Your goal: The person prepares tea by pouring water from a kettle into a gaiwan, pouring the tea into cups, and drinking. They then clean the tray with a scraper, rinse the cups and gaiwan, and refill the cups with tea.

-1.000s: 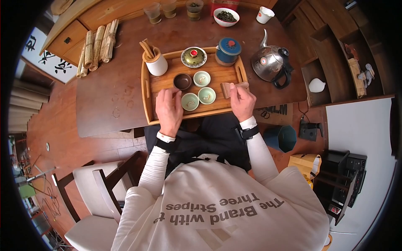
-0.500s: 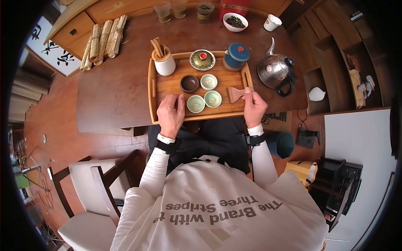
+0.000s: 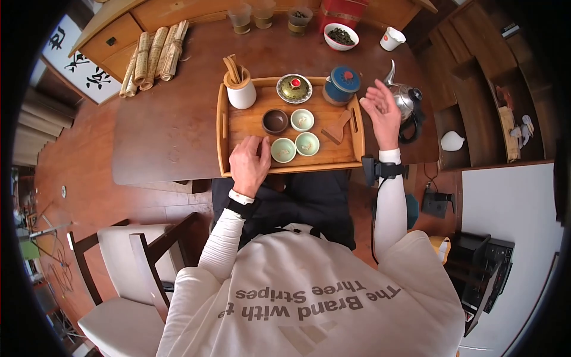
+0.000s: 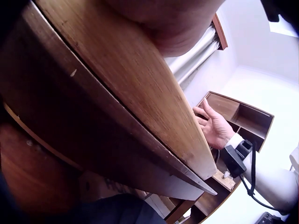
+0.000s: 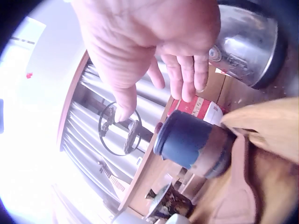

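The right hand (image 3: 383, 116), empty with fingers spread, is raised over the tray's right edge, between the blue lidded pot (image 3: 342, 86) and the steel kettle (image 3: 407, 101). In the right wrist view its fingers (image 5: 187, 77) extend above the blue pot (image 5: 187, 140). A brown wooden piece with a flared end (image 3: 336, 128) lies on the tray (image 3: 250, 166). The left hand (image 3: 250, 163) rests at the tray's near left edge with loosely bent fingers, holding nothing visible. Beside it stand two pale green cups (image 3: 284, 150) (image 3: 307, 144), with a third (image 3: 302, 119) and a dark cup (image 3: 275, 121) behind.
A white holder with wooden tools (image 3: 241, 94) and a patterned lidded bowl (image 3: 294, 88) stand at the tray's back. Farther back are a bowl of dark leaves (image 3: 341, 37), a white cup (image 3: 392, 38), several glasses and bamboo rolls (image 3: 157, 56). Shelves stand at the right.
The right hand has let go of the flared wooden piece, which now lies on the tray, and has moved up and right toward the kettle, its fingers opening. The left hand has stayed beside the cups.
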{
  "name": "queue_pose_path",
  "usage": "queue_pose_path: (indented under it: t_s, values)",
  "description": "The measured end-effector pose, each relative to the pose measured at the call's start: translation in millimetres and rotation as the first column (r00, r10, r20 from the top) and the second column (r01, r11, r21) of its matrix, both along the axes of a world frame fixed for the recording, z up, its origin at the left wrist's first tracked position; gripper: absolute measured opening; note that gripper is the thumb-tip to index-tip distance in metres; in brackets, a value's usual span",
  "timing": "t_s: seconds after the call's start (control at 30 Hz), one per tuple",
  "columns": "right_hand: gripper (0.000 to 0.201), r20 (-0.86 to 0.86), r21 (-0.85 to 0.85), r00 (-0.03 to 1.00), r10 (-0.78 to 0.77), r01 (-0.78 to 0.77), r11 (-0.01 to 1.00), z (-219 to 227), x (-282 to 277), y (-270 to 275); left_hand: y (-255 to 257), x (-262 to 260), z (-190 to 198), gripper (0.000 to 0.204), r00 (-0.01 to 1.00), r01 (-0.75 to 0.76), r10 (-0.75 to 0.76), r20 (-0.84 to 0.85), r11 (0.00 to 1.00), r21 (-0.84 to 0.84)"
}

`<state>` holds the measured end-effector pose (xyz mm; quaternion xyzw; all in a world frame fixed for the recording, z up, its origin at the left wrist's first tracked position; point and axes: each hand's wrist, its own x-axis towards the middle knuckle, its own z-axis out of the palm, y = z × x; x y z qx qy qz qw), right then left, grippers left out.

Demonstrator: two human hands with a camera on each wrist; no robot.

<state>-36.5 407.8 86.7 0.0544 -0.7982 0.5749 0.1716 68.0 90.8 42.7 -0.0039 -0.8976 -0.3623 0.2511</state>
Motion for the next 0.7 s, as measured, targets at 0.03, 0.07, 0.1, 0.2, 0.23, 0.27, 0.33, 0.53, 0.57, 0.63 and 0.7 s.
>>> queue_pose_path:
  t_s: [0.03, 0.07, 0.1, 0.2, 0.23, 0.27, 0.33, 0.53, 0.57, 0.63, 0.7]
  values:
    - [0.073, -0.009, -0.008, 1.0, 0.015, -0.015, 1.0, 5.1, -8.1, -1.1, -0.7, 0.4, -0.8, 0.022, 1.0, -0.008, 0.008, -0.002, 1.0, -0.001]
    - [0.074, -0.022, -0.003, 1.0, 0.022, -0.022, 1.0, 9.1, -15.2, -3.6, -0.8, 0.9, -1.7, 0.022, 1.0, -0.006, 0.006, -0.004, 1.0, -0.006]
    - [0.075, -0.037, 0.002, 0.999, 0.029, -0.029, 1.0, 11.9, -23.8, -6.4, -1.1, -0.4, -2.2, 0.021, 1.0, -0.004, 0.003, -0.009, 1.0, -0.01]
    - [0.076, 0.071, -0.187, 0.99, 0.121, -0.106, 0.977, 7.1, -44.0, -16.9, -1.1, -0.9, -4.2, 0.021, 1.0, 0.001, -0.002, -0.017, 1.0, -0.019]
    - [0.076, 0.069, -0.188, 0.99, 0.122, -0.107, 0.976, 3.2, -44.5, -20.1, -0.6, -1.0, -3.9, 0.021, 1.0, 0.001, -0.001, -0.018, 1.0, -0.02]
    - [0.076, 0.026, -0.059, 0.988, 0.151, -0.149, 0.987, 1.0, -45.0, -26.1, -0.4, -1.1, -3.3, 0.021, 1.0, -0.001, 0.001, -0.017, 1.0, -0.018]
    - [0.076, -0.039, 0.156, 0.986, 0.161, -0.153, 0.976, -2.7, -42.6, -34.0, -1.0, 0.7, -2.6, 0.021, 1.0, -0.007, 0.007, -0.01, 1.0, -0.017]
    - [0.072, -0.149, 0.365, 0.987, 0.06, -0.001, 0.931, -0.2, -34.7, -39.9, 0.3, -0.7, -4.3, 0.02, 1.0, 0.004, -0.004, 0.006, 1.0, -0.025]
    - [0.072, -0.149, 0.366, 0.987, 0.058, 0.001, 0.931, 1.7, -32.4, -38.4, 0.6, -1.0, -4.4, 0.02, 1.0, 0.005, -0.005, -0.004, 1.0, -0.019]
    - [0.069, -0.123, 0.26, 0.992, 0.007, 0.025, 0.965, 5.0, -24.7, -35.1, 0.1, -0.6, -2.5, 0.02, 1.0, 0.0, 0.0, -0.016, 1.0, -0.014]
    - [0.067, -0.255, 0.176, 0.965, -0.055, 0.103, 0.979, 9.1, -8.5, -26.8, 1.1, 0.9, 1.2, 0.022, 1.0, -0.019, 0.019, -0.018, 1.0, 0.021]
